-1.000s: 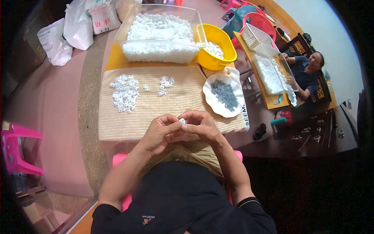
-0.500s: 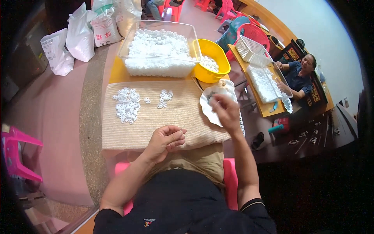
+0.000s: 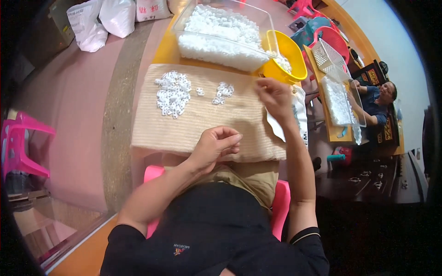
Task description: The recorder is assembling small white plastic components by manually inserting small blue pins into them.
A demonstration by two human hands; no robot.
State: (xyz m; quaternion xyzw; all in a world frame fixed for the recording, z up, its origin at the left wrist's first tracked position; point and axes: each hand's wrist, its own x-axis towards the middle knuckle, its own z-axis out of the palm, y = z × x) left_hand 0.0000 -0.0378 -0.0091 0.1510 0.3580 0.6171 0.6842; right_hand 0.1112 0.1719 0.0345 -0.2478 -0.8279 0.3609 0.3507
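Observation:
My left hand (image 3: 215,147) is held low over the near part of a beige ribbed cloth (image 3: 165,133), thumb and fingers pressed together. Whatever lies in that pinch is hidden. Above the right side of the cloth is my right hand (image 3: 277,100), its fingers bent leftward and smeared by motion. Under its wrist, a white dish-like sheet (image 3: 275,125) partly shows. Small white plastic pieces with dark holes form a large pile (image 3: 173,94) at the cloth's left. One pair-like white piece (image 3: 200,92) sits apart, beside a smaller group of white pieces (image 3: 223,93).
Behind the cloth stand a clear bin (image 3: 221,51) heaped with white pieces and a yellow basin (image 3: 291,55). Another person (image 3: 380,99) works at a side table at right. White sacks (image 3: 117,17) and a pink stool (image 3: 27,138) are on the left.
The whole view has shifted, so the table sits higher and further right. My right hand has moved leftward off the white sheet toward the cloth. The left hand keeps its pinch.

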